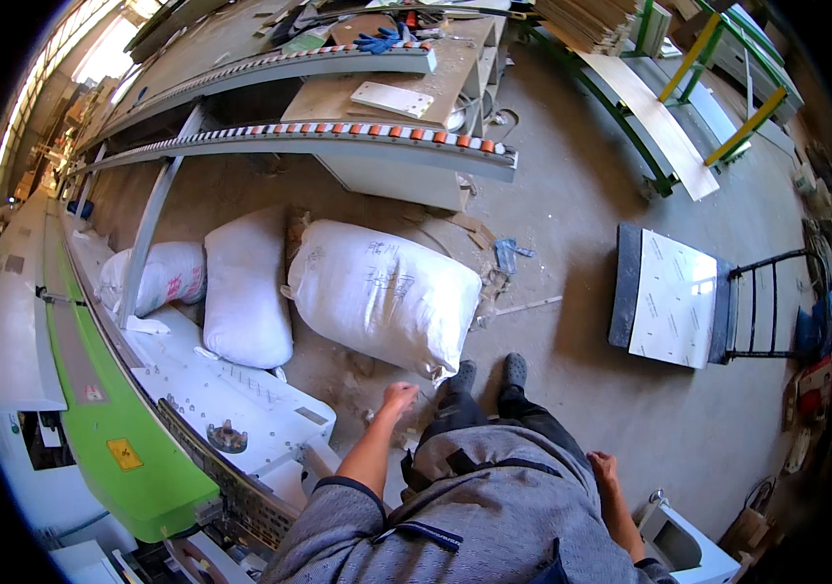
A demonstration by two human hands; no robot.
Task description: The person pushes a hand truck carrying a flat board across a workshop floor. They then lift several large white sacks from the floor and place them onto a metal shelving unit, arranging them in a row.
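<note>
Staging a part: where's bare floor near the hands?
Bare floor lies between the right hand and the flatbed cart; another patch between the cart and the shoes. Crowded: leftward, with white sacks, the green machine and roller rails; scraps beside the largest sack.

The floor (572, 282) is grey and dusty. A big window (109, 56) shines bright white at the far left. A long green and white machine (105, 399) stands on the left. Farther off are a brown table (457, 63) and, at the far right, a green rack (747, 126) with yellow posts. A black-handled cart (622, 292) sits on the right
</note>
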